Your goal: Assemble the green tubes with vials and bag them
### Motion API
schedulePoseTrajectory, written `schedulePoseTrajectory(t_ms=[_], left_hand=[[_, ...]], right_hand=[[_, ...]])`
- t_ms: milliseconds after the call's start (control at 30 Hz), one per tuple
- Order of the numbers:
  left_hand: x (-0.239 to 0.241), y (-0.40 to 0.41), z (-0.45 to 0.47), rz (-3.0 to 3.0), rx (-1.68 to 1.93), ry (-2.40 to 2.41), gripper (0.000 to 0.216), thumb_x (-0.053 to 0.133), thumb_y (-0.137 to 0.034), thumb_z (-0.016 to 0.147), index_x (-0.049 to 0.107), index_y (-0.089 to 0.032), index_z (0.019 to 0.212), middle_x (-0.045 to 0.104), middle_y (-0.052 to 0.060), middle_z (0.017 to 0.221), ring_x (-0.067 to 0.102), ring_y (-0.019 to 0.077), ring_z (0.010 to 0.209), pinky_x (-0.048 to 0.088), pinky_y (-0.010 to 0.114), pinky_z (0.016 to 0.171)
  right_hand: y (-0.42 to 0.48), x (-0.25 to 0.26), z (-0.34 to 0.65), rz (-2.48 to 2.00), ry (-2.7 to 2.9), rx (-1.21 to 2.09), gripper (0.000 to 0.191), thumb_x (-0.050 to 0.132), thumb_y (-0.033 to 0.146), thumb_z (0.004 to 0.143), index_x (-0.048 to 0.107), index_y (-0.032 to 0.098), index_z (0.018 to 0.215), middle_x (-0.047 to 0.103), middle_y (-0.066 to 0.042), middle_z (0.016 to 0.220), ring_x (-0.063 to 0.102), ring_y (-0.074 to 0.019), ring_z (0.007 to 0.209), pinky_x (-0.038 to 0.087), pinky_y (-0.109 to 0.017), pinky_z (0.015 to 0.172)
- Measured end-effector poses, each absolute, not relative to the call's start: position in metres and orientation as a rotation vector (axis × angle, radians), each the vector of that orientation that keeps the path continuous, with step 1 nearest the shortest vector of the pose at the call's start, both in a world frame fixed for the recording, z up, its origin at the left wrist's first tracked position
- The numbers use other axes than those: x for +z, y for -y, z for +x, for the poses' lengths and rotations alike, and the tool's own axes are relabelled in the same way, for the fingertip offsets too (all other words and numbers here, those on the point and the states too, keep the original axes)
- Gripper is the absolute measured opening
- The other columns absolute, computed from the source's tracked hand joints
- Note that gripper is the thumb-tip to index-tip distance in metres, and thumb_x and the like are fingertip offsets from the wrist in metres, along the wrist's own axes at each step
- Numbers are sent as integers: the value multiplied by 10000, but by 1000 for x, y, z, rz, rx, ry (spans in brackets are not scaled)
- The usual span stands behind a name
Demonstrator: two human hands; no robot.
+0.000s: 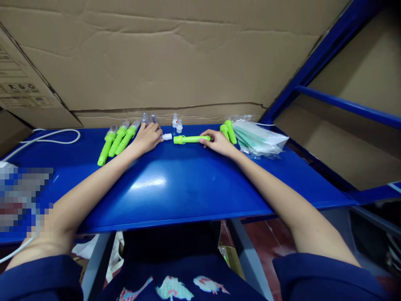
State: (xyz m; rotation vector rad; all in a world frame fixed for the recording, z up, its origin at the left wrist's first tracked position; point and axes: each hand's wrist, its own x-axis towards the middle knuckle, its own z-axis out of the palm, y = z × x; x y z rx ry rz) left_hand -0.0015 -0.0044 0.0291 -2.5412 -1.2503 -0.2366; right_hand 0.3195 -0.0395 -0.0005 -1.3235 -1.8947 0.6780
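My right hand (217,142) pinches the far end of a bright green tube-shaped handle (191,139), which lies level just above or on the blue table. Its wider collared end points left. My left hand (148,137) is closed round a small white-ended clear piece (167,136), whose white end faces that collar across a narrow gap. Most of this piece is hidden by my fingers. Just behind my left hand stand two clear caps (145,117). Two white-and-clear pieces (179,126) stand upright behind the handle, one with a red dot.
Several green handles with clear tops (120,140) lie at the left. Two bare green handles (230,131) rest by clear plastic bags (258,138) at the right. A cardboard wall (175,58) closes the back. White cable (59,138) runs along the left.
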Motion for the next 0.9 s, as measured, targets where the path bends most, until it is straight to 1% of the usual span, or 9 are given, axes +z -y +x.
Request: schedulePoseTrajectory(t_ms=[100,200,267,367,433,533,633,767,900], left_hand=[[42,-11,5,-2624,-309,1434,302,566,-350,986,713,-165,1175,759,127,1086,686,318,1082,445,455,1003],[54,-26,18,-2683,-480,1526,292,634,-336,937,726,-145,1138,770,102,1014,705,264,977,487,354,895],[56,-34,29,-2695,-542,1564,270,655,-310,916,732,-126,1097,768,98,977,708,243,943,499,317,845],[52,-44,44,-2677,-554,1617,234,664,-277,906,733,-105,1050,764,111,956,713,250,951,517,316,852],[46,-49,51,-2653,-585,1641,226,652,-261,920,725,-96,1056,761,135,984,716,270,993,528,337,883],[37,-54,58,-2609,-686,1660,256,630,-256,951,681,-93,1141,747,175,1088,706,302,1086,533,381,943],[28,-54,61,-2554,-788,1669,364,619,-241,967,571,-98,1299,694,210,1248,683,315,1172,526,409,985],[20,-45,64,-2451,-829,1594,400,538,-270,1027,465,-108,1385,590,247,1397,628,337,1283,499,419,1014],[18,-29,69,-2421,-746,1479,355,443,-314,1065,506,-106,1346,623,246,1336,635,353,1250,482,435,986]], right_hand=[[40,2,320,-1339,1898,656,225,680,377,864,663,195,995,749,-44,846,697,-196,675,564,-325,703],[42,10,324,-1366,1924,598,277,662,406,873,671,176,1026,740,-54,848,682,-193,664,543,-319,686],[45,20,330,-1421,1981,450,313,637,433,897,684,162,1046,734,-63,840,671,-199,682,522,-320,690],[53,38,339,-1597,2104,99,320,616,444,928,700,160,1049,731,-85,841,672,-234,759,497,-338,735],[60,48,342,-1766,2162,-54,316,622,434,932,691,161,1076,738,-115,877,687,-274,827,497,-356,765],[70,57,338,-2007,2170,-91,373,621,434,943,653,148,1180,749,-165,980,707,-330,933,514,-381,805],[76,58,328,-2174,2150,-8,454,612,403,954,590,120,1310,746,-195,1048,716,-368,1000,526,-417,843],[77,57,323,-2316,2176,232,528,609,335,961,515,69,1406,753,-181,947,744,-353,951,533,-415,852],[77,59,333,-2417,2040,35,733,611,508,954,409,46,1486,714,-251,1206,704,-389,1128,542,-436,884]])
